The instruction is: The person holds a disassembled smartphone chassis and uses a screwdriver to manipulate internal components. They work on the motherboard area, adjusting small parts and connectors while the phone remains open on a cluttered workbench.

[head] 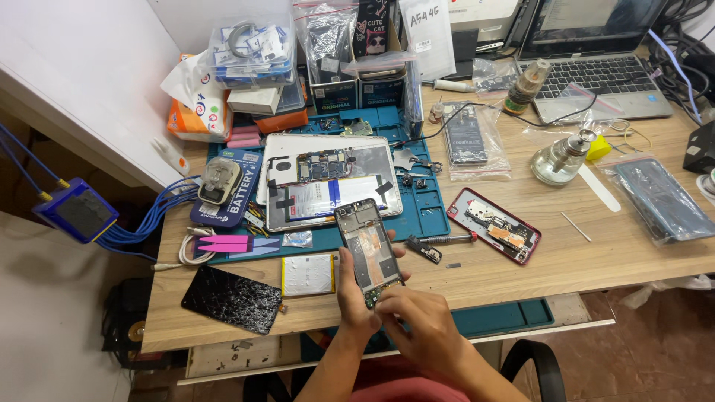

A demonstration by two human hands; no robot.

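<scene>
The opened phone (366,251) is held just above the bench's (521,275) near edge. The left hand (351,294) grips its left side, fingers closed around it. The right hand's (417,320) fingers pinch at its bottom end.

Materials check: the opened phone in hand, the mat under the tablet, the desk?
Opened phone: looks like a dark plastic frame with a copper-toned film inside, matte. Mat: probably silicone or rubber, teal, moulded recesses, no shine. Desk: pale wood-grain, likely laminate board; grain lines visible.
</scene>
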